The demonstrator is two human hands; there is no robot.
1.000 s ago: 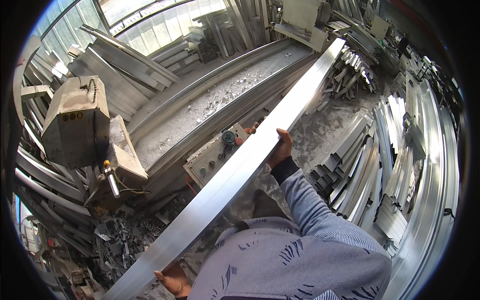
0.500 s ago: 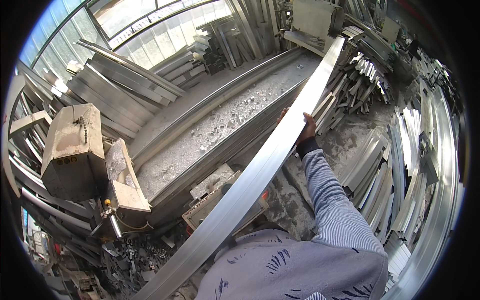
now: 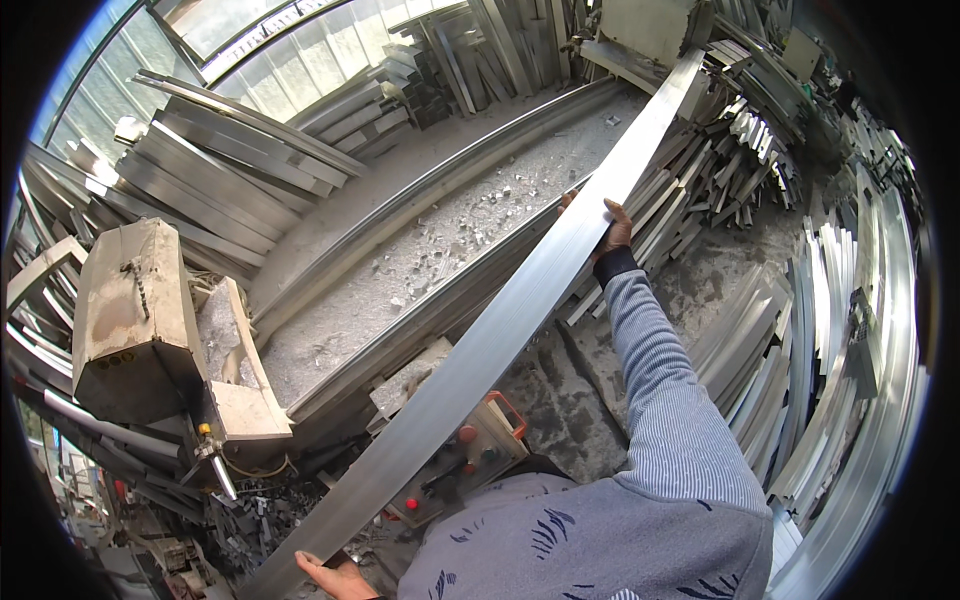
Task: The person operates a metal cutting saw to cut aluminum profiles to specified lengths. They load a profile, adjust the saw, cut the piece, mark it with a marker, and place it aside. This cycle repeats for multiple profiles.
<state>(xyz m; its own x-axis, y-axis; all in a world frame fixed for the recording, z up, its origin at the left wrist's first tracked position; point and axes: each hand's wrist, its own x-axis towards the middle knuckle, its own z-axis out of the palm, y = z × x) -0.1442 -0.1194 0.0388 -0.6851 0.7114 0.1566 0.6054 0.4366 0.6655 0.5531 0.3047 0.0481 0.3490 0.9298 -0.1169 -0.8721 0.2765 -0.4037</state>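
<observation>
A long, flat silver metal profile (image 3: 480, 355) runs slantwise across my front, from the lower left to the far right. My right hand (image 3: 614, 228) grips it beyond its middle, with the thumb on the upper face and fingertips showing at the opposite edge. Near its close end my left hand (image 3: 338, 577) holds it too, thumb laid on top; the other fingers are hidden underneath. Below the profile, and partly covered by it, is a control box (image 3: 465, 455) with red buttons.
A long machine bed (image 3: 400, 270) strewn with metal chips lies ahead. At its left end stands a dusty, box-shaped machine head (image 3: 135, 310); another machine housing (image 3: 655, 30) is at the far end. Stacked profiles (image 3: 750, 340) crowd the right, and more metal lengths (image 3: 215, 170) lean at the back left.
My left hand has come into view on the profile's near end. The profile has shifted slightly and uncovers more of the control box. My right hand keeps its grip.
</observation>
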